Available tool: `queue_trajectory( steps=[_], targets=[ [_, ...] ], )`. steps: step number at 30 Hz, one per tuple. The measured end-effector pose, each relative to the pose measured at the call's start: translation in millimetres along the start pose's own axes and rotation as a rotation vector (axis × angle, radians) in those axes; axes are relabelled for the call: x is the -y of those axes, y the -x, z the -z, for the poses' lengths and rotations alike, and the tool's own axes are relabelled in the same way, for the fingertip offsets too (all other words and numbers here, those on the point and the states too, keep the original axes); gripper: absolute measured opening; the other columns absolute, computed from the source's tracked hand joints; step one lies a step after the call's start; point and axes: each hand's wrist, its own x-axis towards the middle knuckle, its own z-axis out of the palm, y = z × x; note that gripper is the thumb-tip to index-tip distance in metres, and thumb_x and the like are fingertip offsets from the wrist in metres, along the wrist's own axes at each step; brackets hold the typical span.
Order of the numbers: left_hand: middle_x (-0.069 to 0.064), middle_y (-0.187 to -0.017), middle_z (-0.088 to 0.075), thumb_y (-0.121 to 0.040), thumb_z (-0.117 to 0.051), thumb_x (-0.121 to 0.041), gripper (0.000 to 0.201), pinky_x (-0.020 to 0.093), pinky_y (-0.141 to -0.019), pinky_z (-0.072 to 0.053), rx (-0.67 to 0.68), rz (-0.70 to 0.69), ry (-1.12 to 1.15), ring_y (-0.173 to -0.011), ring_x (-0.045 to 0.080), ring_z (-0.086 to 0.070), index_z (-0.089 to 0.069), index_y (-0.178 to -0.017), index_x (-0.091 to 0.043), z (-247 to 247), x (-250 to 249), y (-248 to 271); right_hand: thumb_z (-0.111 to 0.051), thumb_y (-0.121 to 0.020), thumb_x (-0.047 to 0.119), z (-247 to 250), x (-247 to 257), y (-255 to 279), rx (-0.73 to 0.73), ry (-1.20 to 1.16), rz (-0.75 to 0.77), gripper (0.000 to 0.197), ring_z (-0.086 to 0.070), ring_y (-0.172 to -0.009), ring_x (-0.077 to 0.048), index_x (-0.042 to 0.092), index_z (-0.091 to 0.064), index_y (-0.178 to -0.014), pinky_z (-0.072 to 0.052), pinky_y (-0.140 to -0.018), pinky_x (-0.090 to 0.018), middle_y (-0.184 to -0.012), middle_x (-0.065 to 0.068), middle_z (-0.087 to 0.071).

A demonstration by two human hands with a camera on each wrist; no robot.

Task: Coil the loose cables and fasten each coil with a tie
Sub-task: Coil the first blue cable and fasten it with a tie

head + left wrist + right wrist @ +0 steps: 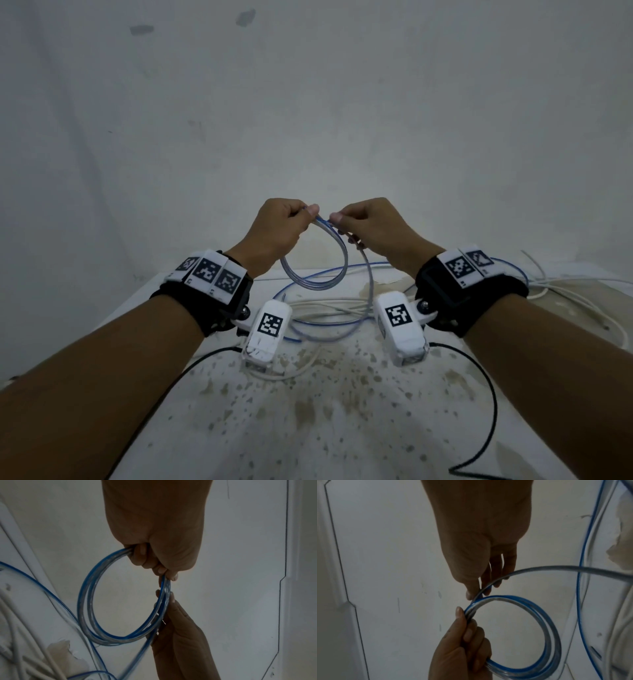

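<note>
While the blue-striped cable (317, 260) coil was held up above the table (342, 411), its top was gripped by the left hand (279, 228). At 3 o'clock, the trailing strand was pinched by the right hand (371, 226).

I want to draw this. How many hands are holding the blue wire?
2. The left hand grips the blue wire coil at its top, and the right hand pinches the wire just beside it, above the table.
</note>
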Motion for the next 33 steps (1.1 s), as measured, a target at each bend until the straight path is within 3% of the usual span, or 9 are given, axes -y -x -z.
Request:
queue_trajectory(
  steps=[6, 13, 15, 18, 21, 25, 29, 31, 33],
  targets=[
    [-0.003, -0.054, -0.041, -0.099, -0.055, -0.026, 0.036, 0.024, -0.049, -0.029, 0.011, -0.040, 0.009, -0.044, 0.008, -0.032, -0.066, -0.083, 0.004, -3.1, 0.5, 0.7, -0.066, -0.094, 0.027, -2.3, -5.1, 7.9, 0.079, -0.243, -0.116, 0.026, -0.055, -0.055, -0.012, 0.003, -0.075, -0.088, -0.049, -0.053, -0.025, -0.068, 0.000, -0.064],
    [-0.011, -0.050, -0.043, -0.099, -0.053, -0.024, 0.031, 0.018, -0.049, -0.032, 0.012, -0.087, -0.034, -0.045, 0.005, -0.035, -0.069, -0.084, -0.003, -9.4, -3.0, 7.8, -0.044, -0.103, 0.027, -16.6, -18.1, 20.6, 0.286, -0.655, -0.337, 0.029, -0.067, -0.097, -0.022, 0.010, -0.068, -0.100, -0.048, -0.092, -0.042, -0.103, -0.005, -0.073],
    [-0.003, -0.055, -0.045, -0.099, -0.054, -0.023, 0.030, 0.017, -0.050, -0.032, 0.029, -0.120, -0.089, -0.045, 0.004, -0.035, -0.069, -0.083, -0.002, -9.1, -5.1, 8.8, -0.036, -0.105, 0.023, -18.4, -16.7, 24.6, 0.357, -0.858, -0.408, 0.033, -0.069, -0.081, -0.023, 0.006, -0.064, -0.098, -0.049, -0.091, -0.043, -0.093, -0.012, -0.072],
    [0.001, -0.057, -0.044, -0.098, -0.055, -0.023, 0.030, 0.017, -0.049, -0.031, 0.046, -0.147, -0.176, -0.045, 0.005, -0.035, -0.067, -0.083, 0.000, -7.3, -7.0, 7.8, -0.034, -0.105, 0.029, -19.4, -9.0, 25.4, 0.367, -0.826, -0.459, 0.039, -0.052, -0.050, -0.017, 0.007, -0.064, -0.094, -0.050, -0.066, -0.036, -0.066, -0.005, -0.059],
    [-0.001, -0.054, -0.042, -0.098, -0.055, -0.022, 0.030, 0.019, -0.051, -0.030, 0.042, -0.166, -0.235, -0.046, 0.006, -0.035, -0.065, -0.079, -0.001, -7.0, -10.2, 6.7, -0.035, -0.104, 0.046, -22.9, -1.5, 22.9, 0.266, -0.638, -0.422, 0.046, -0.024, -0.044, -0.013, 0.014, -0.055, -0.077, -0.030, -0.047, -0.026, -0.053, 0.005, -0.032],
    [-0.004, -0.061, -0.056, -0.098, -0.055, -0.030, 0.027, 0.024, -0.057, -0.038, 0.055, -0.087, -0.248, -0.048, 0.004, -0.044, -0.067, -0.080, -0.013, -8.5, -13.2, 7.0, -0.040, -0.103, 0.044, -29.9, -1.5, 20.5, 0.091, -0.582, -0.338, 0.044, -0.018, -0.045, -0.011, 0.018, -0.042, -0.067, -0.016, -0.044, -0.025, -0.053, 0.006, -0.025],
    [0.006, -0.109, -0.059, -0.096, -0.054, -0.042, 0.035, 0.038, -0.089, -0.045, -0.001, -0.056, -0.520, -0.100, 0.019, -0.056, -0.059, -0.115, -0.013, -12.7, -9.2, 12.9, -0.040, -0.105, 0.038, -31.2, -3.0, 17.4, -0.187, -0.594, -0.295, 0.043, -0.022, -0.036, -0.009, 0.015, -0.043, -0.068, -0.020, -0.040, -0.020, -0.044, 0.006, -0.030],
    [0.003, -0.086, -0.062, -0.099, -0.048, -0.039, 0.032, 0.034, -0.074, -0.047, 0.066, -0.025, -0.471, -0.079, 0.018, -0.058, -0.061, -0.093, -0.011, -12.5, -17.2, 23.0, -0.039, -0.105, 0.037, -29.0, -3.1, 14.2, -0.311, -0.664, -0.310, 0.044, -0.022, -0.034, -0.010, 0.015, -0.042, -0.067, -0.021, -0.039, -0.021, -0.041, 0.006, -0.030],
    [0.002, -0.067, -0.065, -0.102, -0.041, -0.043, 0.049, 0.028, -0.061, -0.047, 0.339, 0.189, -0.360, -0.060, 0.017, -0.059, -0.063, -0.077, -0.007, -15.4, -25.4, 36.2, -0.037, -0.105, 0.038, -25.9, -3.2, 11.3, -0.405, -0.775, -0.336, 0.044, -0.022, -0.034, -0.010, 0.016, -0.041, -0.067, -0.021, -0.039, -0.022, -0.042, 0.006, -0.029]
  ],
)
